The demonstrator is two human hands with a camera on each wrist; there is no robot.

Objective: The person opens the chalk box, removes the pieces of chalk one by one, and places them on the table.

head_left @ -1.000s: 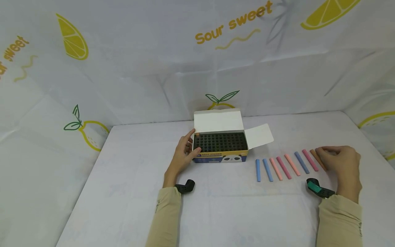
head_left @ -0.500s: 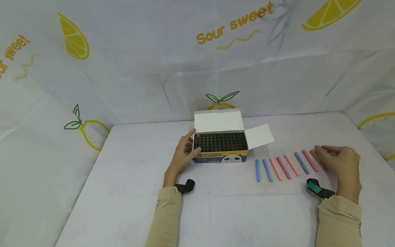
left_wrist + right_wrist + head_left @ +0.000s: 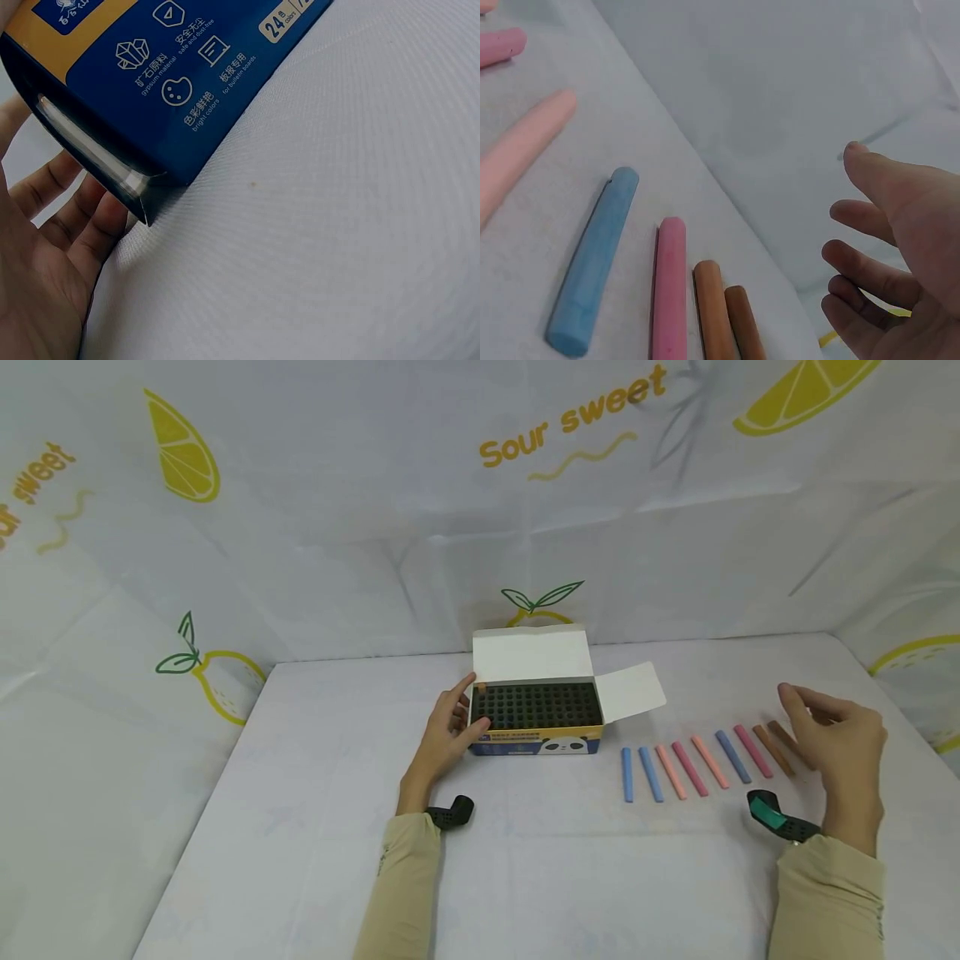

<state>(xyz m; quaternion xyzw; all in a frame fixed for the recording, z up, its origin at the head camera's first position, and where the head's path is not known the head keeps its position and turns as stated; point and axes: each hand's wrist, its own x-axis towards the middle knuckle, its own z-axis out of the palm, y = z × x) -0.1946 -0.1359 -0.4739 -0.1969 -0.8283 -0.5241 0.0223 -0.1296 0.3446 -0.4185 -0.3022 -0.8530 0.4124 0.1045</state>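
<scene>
My left hand [image 3: 442, 735] grips the left end of a box of chalk [image 3: 510, 747], thumb at the front edge and fingers along the side. In the left wrist view its fingers [image 3: 97, 232] lie against the end of the blue and yellow box. An orange chalk stick [image 3: 482, 687] stands in the far left corner of the box's black holed insert [image 3: 536, 706]. My right hand [image 3: 843, 735] is raised over the right end of a row of chalk, fingers apart and holding nothing. Nearest it lie a brown chalk stick [image 3: 746, 326] and an orange-brown chalk stick [image 3: 714, 311].
Several pink and blue chalk sticks [image 3: 690, 768] lie in a slanting row right of the box. Its white lid [image 3: 531, 653] stands up at the back and a side flap [image 3: 632, 691] sticks out right. Behind the table [image 3: 300, 827] hangs a lemon-print cloth [image 3: 337, 527].
My right hand has let go of the brown chalk stick at the row's right end and lifted away, fingers spread. The brown stick now shows beside the orange-brown one. The left hand stays put.
</scene>
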